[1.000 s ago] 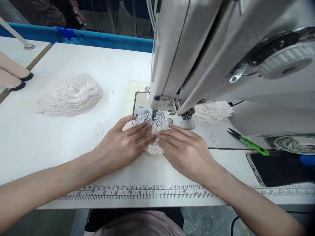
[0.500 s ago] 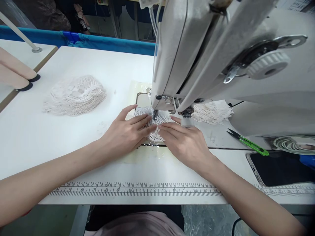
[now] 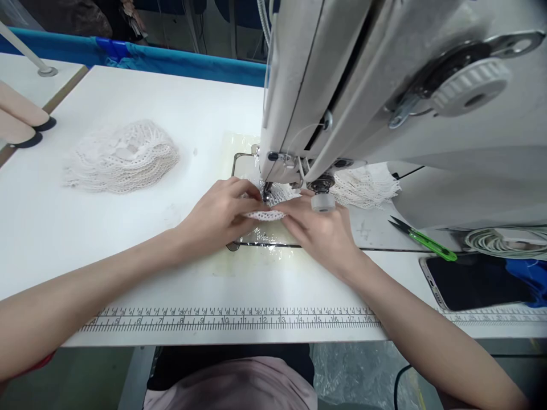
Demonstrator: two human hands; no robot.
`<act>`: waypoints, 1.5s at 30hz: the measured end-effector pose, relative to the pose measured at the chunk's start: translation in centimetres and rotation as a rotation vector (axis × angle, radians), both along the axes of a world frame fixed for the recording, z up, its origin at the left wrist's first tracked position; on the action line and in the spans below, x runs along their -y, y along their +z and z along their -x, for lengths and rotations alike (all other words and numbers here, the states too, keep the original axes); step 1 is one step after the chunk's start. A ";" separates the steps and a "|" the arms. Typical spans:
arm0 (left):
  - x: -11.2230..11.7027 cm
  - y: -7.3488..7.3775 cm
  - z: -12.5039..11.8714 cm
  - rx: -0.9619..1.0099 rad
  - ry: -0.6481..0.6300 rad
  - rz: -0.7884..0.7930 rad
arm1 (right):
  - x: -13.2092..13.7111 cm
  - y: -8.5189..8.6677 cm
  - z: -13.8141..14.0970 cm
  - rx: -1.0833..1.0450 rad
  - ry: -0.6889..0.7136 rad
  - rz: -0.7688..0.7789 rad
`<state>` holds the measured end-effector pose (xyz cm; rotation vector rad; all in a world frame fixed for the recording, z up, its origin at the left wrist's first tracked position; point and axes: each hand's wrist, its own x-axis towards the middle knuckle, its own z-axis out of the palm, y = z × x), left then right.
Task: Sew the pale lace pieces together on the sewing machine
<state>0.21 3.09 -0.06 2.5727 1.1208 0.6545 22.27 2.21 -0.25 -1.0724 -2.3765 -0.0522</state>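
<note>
A small piece of white net lace lies under the presser foot of a grey sewing machine. My left hand has its fingers curled and pinches the left edge of the lace piece. My right hand pinches its right side, with the fingertips close to the needle. The two hands nearly touch over the lace.
A stack of white lace pieces sits at the left of the white table. More lace lies behind the machine. Green thread snips, a phone and a coiled cable lie at the right. A printed ruler runs along the front edge.
Both hands slid away from me toward the needle, feeding the lace further under the foot. Flat fingers have curled into a pinch on the lace.
</note>
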 end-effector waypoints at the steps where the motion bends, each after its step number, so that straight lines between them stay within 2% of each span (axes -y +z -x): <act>1: -0.2 0.3 -0.1 0.044 0.010 0.093 | -0.1 0.0 0.0 -0.033 -0.037 0.051; 3: -0.5 0.8 -0.2 0.117 0.026 0.242 | -0.3 0.2 0.2 -0.074 -0.091 0.148; 5: -0.8 1.1 -0.2 0.160 0.036 0.317 | -0.3 0.3 0.3 -0.095 -0.101 0.199; 9: -1.0 1.0 0.1 0.157 0.002 0.301 | 0.0 0.3 0.4 -0.110 -0.058 0.166; 12: -0.4 0.4 0.4 0.061 -0.045 0.111 | 0.3 0.0 0.3 -0.084 0.028 0.131; 16: 1.4 -0.1 0.5 -0.137 -0.125 -0.348 | 0.9 0.0 0.2 0.025 0.132 0.007; 19: 2.6 0.0 0.3 -0.252 -0.117 -0.481 | 1.2 0.1 0.2 0.083 0.129 -0.037; 24: 2.9 0.1 0.2 -0.292 -0.111 -0.455 | 1.4 0.2 0.1 0.102 0.147 -0.007; 29: 2.3 0.0 0.3 -0.241 -0.099 -0.462 | 1.1 0.0 0.1 0.116 0.128 -0.056; 33: 1.8 -0.2 0.3 -0.250 -0.078 -0.398 | 0.8 0.0 0.2 0.113 0.101 -0.101; 41: 0.3 -0.7 0.5 -0.231 -0.057 -0.390 | -0.1 -0.1 0.6 0.109 0.034 -0.085; 45: 0.4 -0.7 0.5 -0.255 -0.036 -0.396 | -0.2 -0.3 0.6 0.138 0.016 -0.080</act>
